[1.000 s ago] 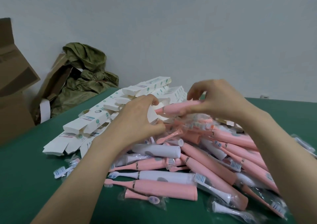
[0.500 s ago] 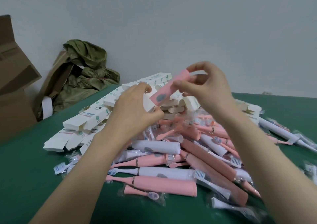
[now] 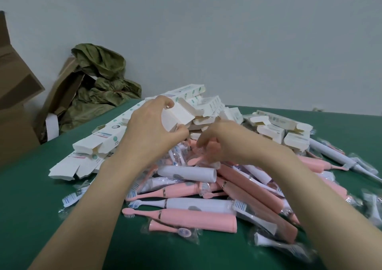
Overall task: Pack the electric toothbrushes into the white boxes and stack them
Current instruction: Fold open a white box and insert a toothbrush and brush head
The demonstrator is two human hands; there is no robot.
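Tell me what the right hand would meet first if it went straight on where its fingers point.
Likely the pink brush head on top of the toothbrush pile, just below-left of the right hand; motion blur makes depth uncertain.

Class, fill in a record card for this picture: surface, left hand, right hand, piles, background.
surface: green table
left hand: grips an open white box above the heap
right hand: reaches into the toothbrushes; grasp blurred, cannot tell
piles: pink and white toothbrushes in the near middle; white boxes behind them, left and right
background: brown carton, olive cloth, pale wall
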